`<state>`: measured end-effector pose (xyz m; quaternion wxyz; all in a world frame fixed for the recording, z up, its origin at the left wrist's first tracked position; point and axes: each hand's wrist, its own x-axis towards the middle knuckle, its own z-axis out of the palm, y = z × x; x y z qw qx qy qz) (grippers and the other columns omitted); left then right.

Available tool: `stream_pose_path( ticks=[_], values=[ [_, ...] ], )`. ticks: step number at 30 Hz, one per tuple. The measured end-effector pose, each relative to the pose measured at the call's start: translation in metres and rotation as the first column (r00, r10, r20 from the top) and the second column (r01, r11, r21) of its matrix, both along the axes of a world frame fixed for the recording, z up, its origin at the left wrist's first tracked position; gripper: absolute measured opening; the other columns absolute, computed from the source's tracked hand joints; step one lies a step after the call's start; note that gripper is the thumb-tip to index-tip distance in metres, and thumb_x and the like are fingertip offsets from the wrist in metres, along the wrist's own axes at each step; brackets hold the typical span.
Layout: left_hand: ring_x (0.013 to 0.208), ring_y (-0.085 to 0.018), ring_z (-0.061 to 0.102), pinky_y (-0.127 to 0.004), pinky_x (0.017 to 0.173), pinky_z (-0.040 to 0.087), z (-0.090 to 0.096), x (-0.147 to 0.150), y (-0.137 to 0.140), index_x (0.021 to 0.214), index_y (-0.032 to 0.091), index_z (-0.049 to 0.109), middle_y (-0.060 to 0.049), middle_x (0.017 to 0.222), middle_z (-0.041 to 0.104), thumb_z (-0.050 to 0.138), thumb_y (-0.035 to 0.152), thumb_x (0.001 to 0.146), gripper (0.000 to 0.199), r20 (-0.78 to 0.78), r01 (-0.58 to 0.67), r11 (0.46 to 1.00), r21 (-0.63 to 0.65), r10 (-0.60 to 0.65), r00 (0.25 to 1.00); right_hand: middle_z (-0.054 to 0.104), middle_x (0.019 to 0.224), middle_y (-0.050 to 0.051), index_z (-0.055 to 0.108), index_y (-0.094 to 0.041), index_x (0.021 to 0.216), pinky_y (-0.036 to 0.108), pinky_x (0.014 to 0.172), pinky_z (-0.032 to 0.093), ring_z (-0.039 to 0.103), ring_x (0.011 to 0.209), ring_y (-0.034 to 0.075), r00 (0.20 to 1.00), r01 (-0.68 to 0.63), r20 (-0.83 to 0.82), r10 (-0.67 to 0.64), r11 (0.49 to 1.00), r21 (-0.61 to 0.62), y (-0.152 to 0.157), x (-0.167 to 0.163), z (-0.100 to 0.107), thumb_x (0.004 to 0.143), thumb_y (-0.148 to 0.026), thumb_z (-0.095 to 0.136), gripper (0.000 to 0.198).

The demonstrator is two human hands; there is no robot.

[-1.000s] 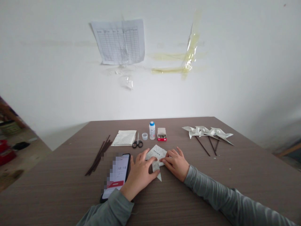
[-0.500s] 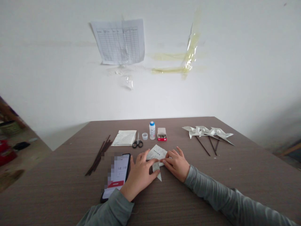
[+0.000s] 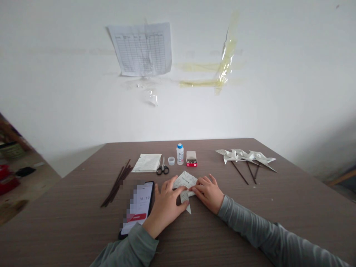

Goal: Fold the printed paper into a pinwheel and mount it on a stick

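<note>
A printed paper sheet (image 3: 184, 180), cut and partly folded toward its middle, lies on the table between my hands. My left hand (image 3: 168, 202) reaches over its left side, with thumb and forefinger gripping the paper near the centre and lower point. From the right, my right hand (image 3: 208, 192) pinches a folded part at the centre with its fingertips; the other fingers are raised. My palms and fingers cover parts of the sheet. Just left of my left hand lies a phone (image 3: 139, 207) with a lit screen.
Behind the paper stand scissors (image 3: 162, 168), a small plastic cup (image 3: 171, 161), a blue-capped bottle (image 3: 180, 155) and an open red box (image 3: 191, 160) of small pieces. Dark sticks (image 3: 116, 184) and stacked paper (image 3: 147, 163) lie left. Paper pinwheels (image 3: 244, 155) on sticks lie right.
Almost nothing differs. My right hand has shifted very slightly at the paper's centre; both hands keep their grip on the sheet.
</note>
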<state>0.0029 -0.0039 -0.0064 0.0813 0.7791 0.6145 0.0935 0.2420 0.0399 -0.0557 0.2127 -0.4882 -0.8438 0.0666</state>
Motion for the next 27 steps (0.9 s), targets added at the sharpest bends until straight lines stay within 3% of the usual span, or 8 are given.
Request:
stream_pose_path(
  ticks=[11, 17, 27],
  values=[
    [0.187, -0.055, 0.059, -0.094, 0.156, 0.036, 0.009, 0.001, -0.002, 0.16, 0.047, 0.096, -0.008, 0.203, 0.064, 0.093, 0.035, 0.111, 0.05, 0.003, 0.002, 0.999, -0.05, -0.002, 1.0, 0.094, 0.122, 0.009, 0.1, -0.039, 0.113, 0.082, 0.146, 0.055, 0.087, 0.129, 0.038, 1.0, 0.005, -0.015, -0.005, 1.0, -0.028, -0.001, 0.0, 0.001, 0.129, -0.034, 0.067, 0.037],
    [0.19, -0.051, 0.056, -0.097, 0.155, 0.034, 0.015, 0.003, -0.003, 0.161, 0.046, 0.095, -0.009, 0.205, 0.061, 0.091, 0.033, 0.113, 0.05, -0.028, -0.003, 0.997, -0.074, 0.001, 1.0, 0.094, 0.119, 0.007, 0.1, -0.037, 0.12, 0.074, 0.149, 0.052, 0.086, 0.126, 0.032, 1.0, -0.006, -0.028, 0.006, 1.0, -0.021, -0.003, 0.003, 0.006, 0.132, -0.034, 0.062, 0.039],
    [0.186, -0.056, 0.06, -0.094, 0.155, 0.037, 0.009, 0.001, -0.001, 0.156, 0.047, 0.097, -0.009, 0.202, 0.065, 0.095, 0.037, 0.109, 0.048, -0.01, -0.015, 0.999, -0.041, 0.014, 1.0, 0.094, 0.123, 0.008, 0.102, -0.041, 0.122, 0.08, 0.151, 0.049, 0.087, 0.131, 0.035, 1.0, 0.019, 0.006, -0.019, 0.999, -0.05, -0.005, -0.001, 0.009, 0.129, -0.035, 0.071, 0.033]
  ],
)
